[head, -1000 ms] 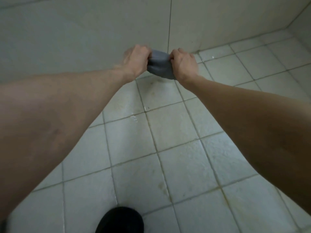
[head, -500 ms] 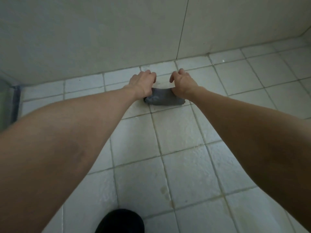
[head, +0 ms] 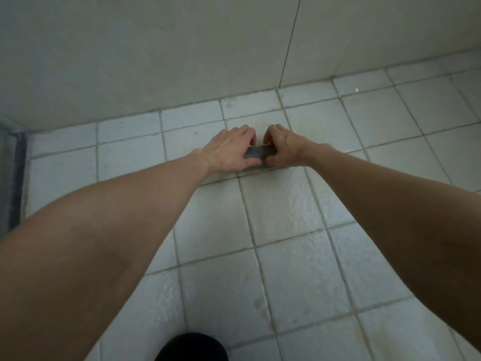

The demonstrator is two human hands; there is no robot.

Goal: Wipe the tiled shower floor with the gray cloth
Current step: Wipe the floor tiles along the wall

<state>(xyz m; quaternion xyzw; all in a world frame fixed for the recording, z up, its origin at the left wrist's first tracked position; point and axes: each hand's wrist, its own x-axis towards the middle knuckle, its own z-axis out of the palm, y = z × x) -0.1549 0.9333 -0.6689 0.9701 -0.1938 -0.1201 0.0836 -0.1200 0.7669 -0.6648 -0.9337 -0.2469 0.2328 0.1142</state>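
Observation:
The gray cloth (head: 257, 153) lies bunched on the tiled shower floor (head: 281, 212), a short way out from the back wall. Both my hands are down on it. My left hand (head: 229, 149) covers its left end, fingers curved over the top and thumb under the near edge. My right hand (head: 285, 147) holds its right end with curled fingers and the thumb at the near side. Only a narrow strip of cloth shows between the two hands. The floor tiles are pale, square and look wet.
A pale wall (head: 182, 53) with a vertical joint rises just beyond the hands. A dark strip (head: 17, 178) runs along the left edge of the floor. A black shoe tip (head: 191, 347) shows at the bottom centre. Stains mark the grout near it.
The cloth was held up between both hands in front of the wall; it has come down onto the floor tiles, and both hands now press over it, hiding more of it.

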